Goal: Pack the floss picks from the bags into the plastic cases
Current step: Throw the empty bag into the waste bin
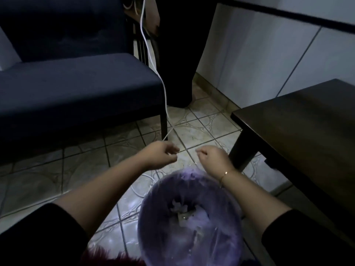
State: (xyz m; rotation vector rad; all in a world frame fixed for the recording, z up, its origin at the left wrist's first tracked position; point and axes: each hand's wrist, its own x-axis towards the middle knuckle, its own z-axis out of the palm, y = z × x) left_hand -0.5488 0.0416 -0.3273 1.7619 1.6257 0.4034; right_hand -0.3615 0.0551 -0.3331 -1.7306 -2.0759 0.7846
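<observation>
— What is under everything?
— The floor (196, 129). It has pale tiles with curly lines and dark gaps between them.
— What stands on it?
— A round bin (189, 217) with a purple bag inside. A dark blue chair (76, 87) stands at the left, and a dark wooden worktop (299, 120) at the right.
— Anything else?
— A white cord (165, 96) hangs down and reaches the tiles by the chair leg.

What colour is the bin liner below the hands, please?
The bin liner is translucent purple, seen in the head view.
</observation>
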